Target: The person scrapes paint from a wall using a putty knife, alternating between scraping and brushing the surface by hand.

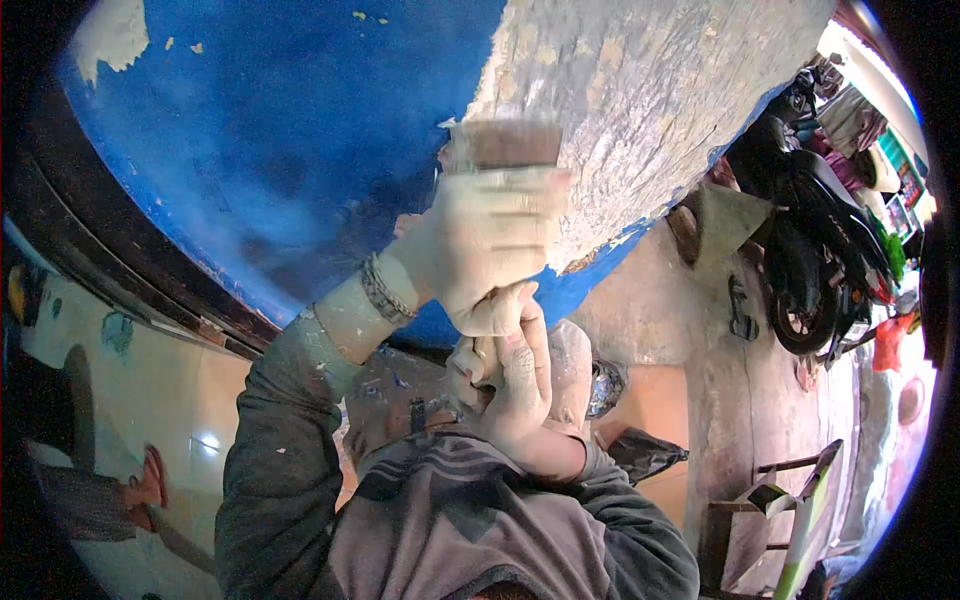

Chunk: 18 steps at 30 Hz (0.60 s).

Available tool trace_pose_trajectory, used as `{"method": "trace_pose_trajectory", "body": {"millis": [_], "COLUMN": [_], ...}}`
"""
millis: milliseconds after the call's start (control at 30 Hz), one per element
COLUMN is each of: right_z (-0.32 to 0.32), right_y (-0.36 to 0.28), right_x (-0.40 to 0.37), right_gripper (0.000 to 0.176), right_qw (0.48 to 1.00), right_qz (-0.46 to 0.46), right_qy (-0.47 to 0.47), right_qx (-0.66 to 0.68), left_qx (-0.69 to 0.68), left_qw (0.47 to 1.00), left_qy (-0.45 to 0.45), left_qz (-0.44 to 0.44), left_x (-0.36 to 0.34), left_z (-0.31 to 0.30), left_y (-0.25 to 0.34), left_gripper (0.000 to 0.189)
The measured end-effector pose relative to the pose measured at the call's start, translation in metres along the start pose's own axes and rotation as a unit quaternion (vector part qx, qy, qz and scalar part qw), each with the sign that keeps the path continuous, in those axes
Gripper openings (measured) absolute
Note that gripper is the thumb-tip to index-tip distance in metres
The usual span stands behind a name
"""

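A scraper (508, 146) with a wide flat blade, smeared by motion, meets a blue painted surface (330, 110) where the paint is stripped to a rough whitish layer (640, 110). My left hand (495, 235), dusty and with a bracelet at the wrist, is closed around the scraper just below the blade. Directly under it, my right hand (510, 375) is closed in line with the tool, touching the left hand. The handle is hidden by my fingers, so what the right hand grips shows only in part.
A black motorcycle (820, 230) stands at the right, near hanging clothes. Below it are a sandal (742, 308) and a green-and-white framed object (805, 520). A black plastic bag (645, 455) lies near my right elbow. Another person's foot (148, 490) shows at the left.
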State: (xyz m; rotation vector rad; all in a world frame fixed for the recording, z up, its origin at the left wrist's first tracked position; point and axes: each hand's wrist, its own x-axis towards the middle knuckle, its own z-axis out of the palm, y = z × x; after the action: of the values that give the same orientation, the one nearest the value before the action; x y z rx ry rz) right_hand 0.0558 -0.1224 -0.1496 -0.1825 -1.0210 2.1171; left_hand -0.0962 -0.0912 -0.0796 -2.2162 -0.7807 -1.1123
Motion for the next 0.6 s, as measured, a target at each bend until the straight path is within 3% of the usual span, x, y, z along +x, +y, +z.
{"method": "trace_pose_trajectory", "body": {"millis": [167, 233, 367, 500, 600], "right_z": [-0.002, 0.018, 0.016, 0.001, 0.02], "right_y": [-0.005, -0.023, -0.024, -0.008, -0.033], "right_x": [0.004, 0.011, 0.009, 0.002, 0.014], "right_gripper": [0.035, 0.036, 0.039, 0.036, 0.037], "right_qw": [0.999, 0.999, 0.999, 0.999, 1.0], "right_qz": [-0.004, -0.007, -0.008, -0.016, 0.0], "right_qy": [-0.011, -0.001, 0.008, 0.007, 0.013], "right_qx": [-0.034, 0.043, -0.03, -0.04, -0.021], "left_qx": [0.043, 0.024, 0.041, 0.033, 0.042], "left_qw": [0.999, 0.999, 0.998, 0.999, 0.996], "left_qy": [0.009, 0.014, 0.011, 0.019, 0.041], "left_qz": [0.024, 0.036, 0.051, 0.024, 0.064], "left_x": [0.007, 0.023, 0.028, 0.012, 0.034], "left_z": [-0.001, -0.005, -0.01, 0.004, -0.005], "left_y": [-0.008, -0.016, -0.011, -0.004, -0.022], "left_gripper": [0.017, 0.017, 0.017, 0.019, 0.018]}}
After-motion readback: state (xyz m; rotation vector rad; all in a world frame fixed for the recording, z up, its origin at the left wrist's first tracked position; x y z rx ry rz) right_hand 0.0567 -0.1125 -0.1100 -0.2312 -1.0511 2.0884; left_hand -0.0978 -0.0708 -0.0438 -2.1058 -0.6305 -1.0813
